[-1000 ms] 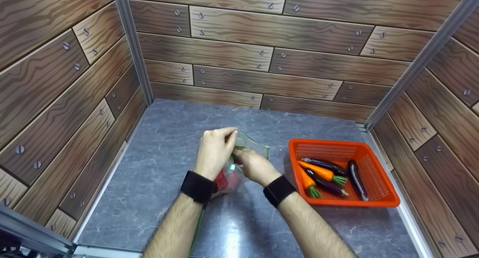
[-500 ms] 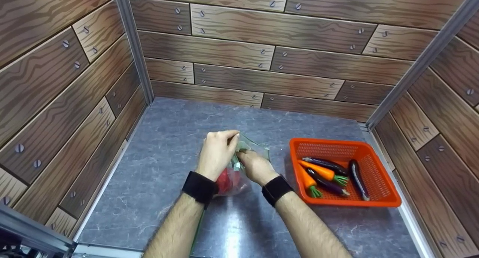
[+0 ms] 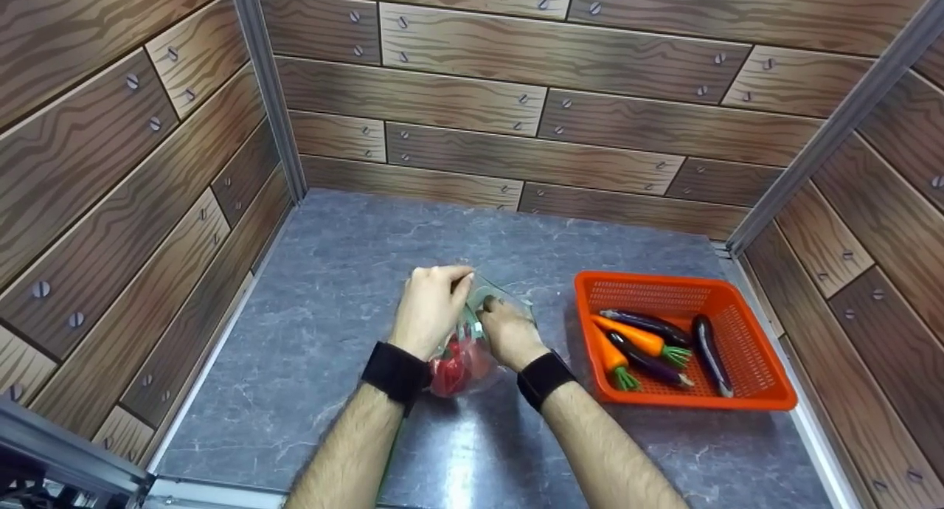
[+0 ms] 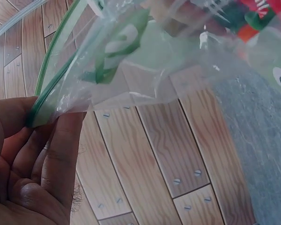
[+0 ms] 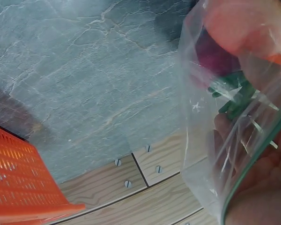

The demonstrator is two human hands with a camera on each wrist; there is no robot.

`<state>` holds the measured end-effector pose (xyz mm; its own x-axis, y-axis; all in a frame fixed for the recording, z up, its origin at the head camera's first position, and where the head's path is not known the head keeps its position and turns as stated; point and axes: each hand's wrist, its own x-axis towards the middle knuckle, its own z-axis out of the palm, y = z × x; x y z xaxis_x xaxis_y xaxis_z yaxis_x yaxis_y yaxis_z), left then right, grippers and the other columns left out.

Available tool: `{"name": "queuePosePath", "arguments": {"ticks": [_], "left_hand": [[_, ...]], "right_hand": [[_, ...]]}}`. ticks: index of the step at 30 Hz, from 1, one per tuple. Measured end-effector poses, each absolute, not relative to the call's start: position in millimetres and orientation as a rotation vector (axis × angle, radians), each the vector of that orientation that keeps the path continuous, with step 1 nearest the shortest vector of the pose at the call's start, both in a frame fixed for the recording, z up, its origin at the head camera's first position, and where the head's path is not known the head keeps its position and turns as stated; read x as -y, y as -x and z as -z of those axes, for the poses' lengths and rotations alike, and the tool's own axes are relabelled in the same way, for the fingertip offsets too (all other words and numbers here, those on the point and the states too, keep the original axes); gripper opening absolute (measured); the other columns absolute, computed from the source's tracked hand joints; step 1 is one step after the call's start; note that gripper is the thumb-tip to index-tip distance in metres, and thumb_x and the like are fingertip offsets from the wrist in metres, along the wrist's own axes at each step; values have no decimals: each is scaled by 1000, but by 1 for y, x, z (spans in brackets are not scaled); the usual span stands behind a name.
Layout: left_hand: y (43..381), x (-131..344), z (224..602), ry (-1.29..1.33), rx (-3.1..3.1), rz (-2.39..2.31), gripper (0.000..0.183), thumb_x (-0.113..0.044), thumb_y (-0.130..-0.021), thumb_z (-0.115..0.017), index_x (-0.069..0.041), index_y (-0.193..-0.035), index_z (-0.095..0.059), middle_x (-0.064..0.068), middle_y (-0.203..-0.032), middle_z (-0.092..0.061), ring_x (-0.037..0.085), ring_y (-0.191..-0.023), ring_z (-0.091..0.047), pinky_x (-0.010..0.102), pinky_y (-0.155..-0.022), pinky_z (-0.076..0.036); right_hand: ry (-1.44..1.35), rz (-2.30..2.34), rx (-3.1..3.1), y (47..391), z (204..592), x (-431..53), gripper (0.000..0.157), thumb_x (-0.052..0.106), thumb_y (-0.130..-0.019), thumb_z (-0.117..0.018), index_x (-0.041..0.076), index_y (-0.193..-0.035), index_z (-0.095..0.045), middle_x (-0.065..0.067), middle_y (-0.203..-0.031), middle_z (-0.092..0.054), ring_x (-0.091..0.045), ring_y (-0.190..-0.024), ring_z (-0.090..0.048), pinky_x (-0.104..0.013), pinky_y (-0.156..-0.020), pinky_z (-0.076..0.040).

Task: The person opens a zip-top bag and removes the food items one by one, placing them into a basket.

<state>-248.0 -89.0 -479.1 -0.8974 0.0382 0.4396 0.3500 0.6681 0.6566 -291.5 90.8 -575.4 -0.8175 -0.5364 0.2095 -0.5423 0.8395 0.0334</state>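
A clear zip bag [image 3: 483, 376] with a green zip strip stands between my hands. My left hand [image 3: 431, 313] pinches its zip edge between thumb and fingers; in the left wrist view that hand [image 4: 30, 154] shows at the bag's corner. My right hand [image 3: 509, 332] reaches inside the bag's mouth. In the right wrist view its fingers [image 5: 219, 124] lie behind the film, right at green leafy tops [image 5: 239, 96] beside a purple vegetable [image 5: 215, 54]; whether they grip it I cannot tell. Red vegetables [image 3: 450, 372] sit low in the bag, and a rounded peach-coloured one [image 5: 246, 23] is above the purple one.
An orange-red plastic basket [image 3: 763, 347] stands to the right, holding two carrots [image 3: 638, 337] and several eggplants [image 3: 709, 354]. The grey marbled tabletop [image 3: 332, 273] is enclosed by wood-print walls [image 3: 442, 74] with metal corner posts.
Both hands have shifted slightly down in the head view. The dark red item by my right fingers has gone from sight there, and more of the bag's red contents shows below.
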Motion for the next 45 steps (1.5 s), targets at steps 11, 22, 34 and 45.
{"name": "queuePosePath", "arguments": {"ticks": [11,22,34,45], "left_hand": [[247,87,480,300,2498,1120,21,-16,-115,-75,-8,-127,-91,14,-119,-91,27,-103,-90,46,-87,-73],[247,86,476,285,2476,1141,21,-16,-116,-75,-10,-125,-92,8,-107,-92,17,-82,-80,41,-77,-69],[249,87,472,272,2463,1143,20,-16,-116,-75,-8,-123,-92,9,-102,-90,14,-74,-73,34,-71,-64],[251,89,469,223,2469,1122,21,-19,-115,-76,-11,-127,-92,11,-113,-92,26,-93,-87,47,-86,-73]], "right_hand": [[-914,-89,2571,284,577,-105,24,9,-87,-95,6,-99,-74,-11,-105,-76,-31,-91,-76,-47,-77,-69],[-883,-272,2767,278,546,-105,28,26,-98,-95,9,-99,-73,-10,-93,-79,-37,-83,-81,-55,-69,-69],[-896,-252,2698,277,522,-123,12,11,-101,-90,7,-107,-80,-10,-100,-82,-37,-90,-83,-56,-74,-71],[-877,-374,2655,284,511,-146,18,15,-106,-88,8,-120,-81,-11,-112,-85,-36,-100,-84,-56,-86,-72]]}}
